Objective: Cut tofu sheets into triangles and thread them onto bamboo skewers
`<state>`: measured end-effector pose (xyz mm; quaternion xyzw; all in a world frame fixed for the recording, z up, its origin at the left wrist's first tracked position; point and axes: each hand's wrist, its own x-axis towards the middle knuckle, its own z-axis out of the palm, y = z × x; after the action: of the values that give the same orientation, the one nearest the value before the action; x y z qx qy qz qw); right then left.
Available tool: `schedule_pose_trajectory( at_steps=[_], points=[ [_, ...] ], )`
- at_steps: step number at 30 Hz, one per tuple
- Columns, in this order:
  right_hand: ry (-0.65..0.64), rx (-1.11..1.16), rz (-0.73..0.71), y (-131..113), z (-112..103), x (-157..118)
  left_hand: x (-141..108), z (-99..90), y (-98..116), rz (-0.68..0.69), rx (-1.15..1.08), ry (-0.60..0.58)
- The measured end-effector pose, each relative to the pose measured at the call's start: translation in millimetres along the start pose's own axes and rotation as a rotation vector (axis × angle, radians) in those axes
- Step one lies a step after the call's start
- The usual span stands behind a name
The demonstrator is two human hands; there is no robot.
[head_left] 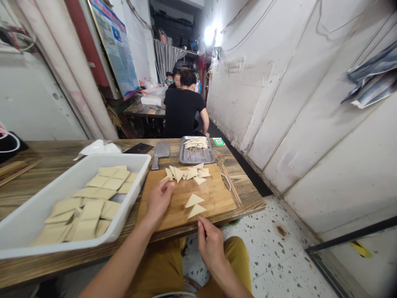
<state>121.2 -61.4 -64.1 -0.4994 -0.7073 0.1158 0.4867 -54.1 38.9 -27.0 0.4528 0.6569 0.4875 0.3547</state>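
My left hand (pixel 159 200) is over the left part of the wooden cutting board (pixel 217 196), fingers curled together at the near edge of a pile of pale tofu-like triangles (pixel 179 174). Whether a piece is between those fingertips is hidden. My right hand (pixel 212 242) is closed in a pinch just off the board's front edge. Its fingertips are right below two more triangles, a nearer one (pixel 196 211) and a farther one (pixel 194 200), lined up one behind the other. What this hand pinches is too small to make out.
Left of the board, a white plastic tub (pixel 136 194) holds pale square sheets (pixel 88 211). Behind it lie a cleaver (pixel 161 154) and a metal tray (pixel 182 159) with skewered pieces (pixel 197 143). Bare bamboo skewers (pixel 234 188) line the right side. A person in black (pixel 184 109) sits beyond the table.
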Motion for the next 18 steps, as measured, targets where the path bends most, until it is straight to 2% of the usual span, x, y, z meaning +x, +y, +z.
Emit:
schedule_pose_trajectory(
  at_steps=[1, 3, 5, 7, 10, 13, 16, 18],
  points=[
    [0.003, 0.007, 0.004, 0, 0, -1, 12, -3.8, -1, 0.077, 0.22, 0.059],
    [0.008, 0.022, 0.008, 0, 0, -2, 32, -7.5, -2, 0.14, 0.591, 0.14],
    [0.007, 0.034, 0.009, -1, 0, -4, 46, -6.1, -3, 0.11, 0.821, 0.163],
    [-0.002, 0.04, 0.015, -1, -1, -5, 54, -2.4, -5, 0.074, 0.934, 0.159],
    [-0.01, 0.028, 0.032, 0, -2, -5, 58, 0.5, -8, 0.104, 0.975, 0.154],
    [-0.015, 0.024, 0.036, 0, -3, -5, 57, -2.9, -9, 0.206, 0.941, 0.1],
    [-0.023, 0.041, 0.04, -1, -2, -5, 54, -8.1, -9, 0.246, 0.798, 0.023],
    [-0.026, 0.054, 0.047, -1, -2, -6, 50, -10.4, -9, 0.182, 0.582, 0.003]
  ],
)
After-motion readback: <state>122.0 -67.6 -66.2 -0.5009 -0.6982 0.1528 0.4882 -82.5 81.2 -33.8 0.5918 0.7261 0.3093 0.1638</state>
